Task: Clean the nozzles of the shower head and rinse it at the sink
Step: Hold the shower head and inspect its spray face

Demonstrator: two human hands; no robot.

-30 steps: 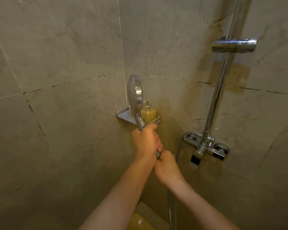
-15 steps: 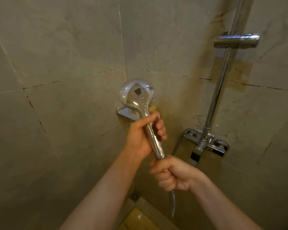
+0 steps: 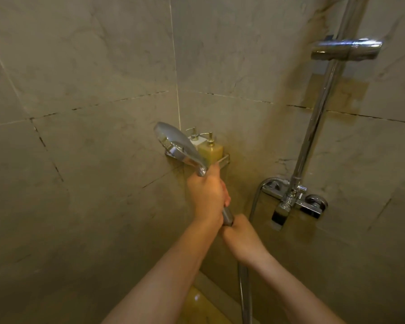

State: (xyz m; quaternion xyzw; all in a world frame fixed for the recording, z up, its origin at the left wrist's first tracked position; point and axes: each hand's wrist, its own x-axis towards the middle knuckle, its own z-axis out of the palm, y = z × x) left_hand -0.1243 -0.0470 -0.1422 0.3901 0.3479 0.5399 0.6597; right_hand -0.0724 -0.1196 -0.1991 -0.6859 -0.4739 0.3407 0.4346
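A chrome shower head [image 3: 177, 146] is held up in the corner of a tiled shower, its round face turned left and away from me. My left hand [image 3: 207, 195] is wrapped around the handle just below the head. Directly beneath it, my right hand [image 3: 240, 235] grips the bottom end of the handle where the metal hose [image 3: 244, 293] joins. The hose hangs down from that hand and loops up to the mixer tap [image 3: 292, 202]. The nozzles are hidden from view.
A metal corner shelf [image 3: 223, 160] behind the head carries a yellow pump bottle [image 3: 211, 149] and a white one [image 3: 194, 139]. A chrome riser rail [image 3: 318, 118] with an empty holder bracket [image 3: 346, 49] stands at the right. Tiled walls close in on both sides.
The shower head has rolled from back-on to side-on, its face now pointing left. My left hand has closed fully on the handle and my right hand has risen against it.
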